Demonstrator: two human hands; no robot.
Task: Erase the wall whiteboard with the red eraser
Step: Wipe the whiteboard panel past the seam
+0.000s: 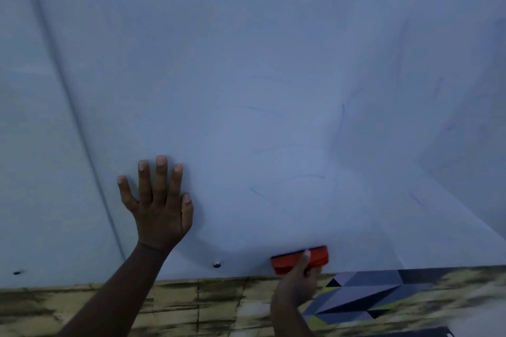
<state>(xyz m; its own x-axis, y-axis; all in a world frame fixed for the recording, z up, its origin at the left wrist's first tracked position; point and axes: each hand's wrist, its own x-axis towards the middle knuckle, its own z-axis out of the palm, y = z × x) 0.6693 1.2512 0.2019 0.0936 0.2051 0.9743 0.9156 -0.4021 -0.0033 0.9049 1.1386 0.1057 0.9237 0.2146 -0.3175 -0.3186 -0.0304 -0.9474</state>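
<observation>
The wall whiteboard (273, 76) fills most of the view, with faint blue marker streaks left in its middle and right parts. My left hand (157, 205) lies flat against the board's lower left, fingers spread and straight. My right hand (299, 282) grips the red eraser (298, 258) and holds it against the board just above the bottom edge, right of centre. The eraser's lower side is hidden by my fingers.
A vertical seam (82, 131) runs down the board's left side. A small round fastener (216, 264) sits near the bottom edge, another (17, 272) at far left. Below the board is a tan patterned surface (178, 306) with a dark geometric patch (361, 295).
</observation>
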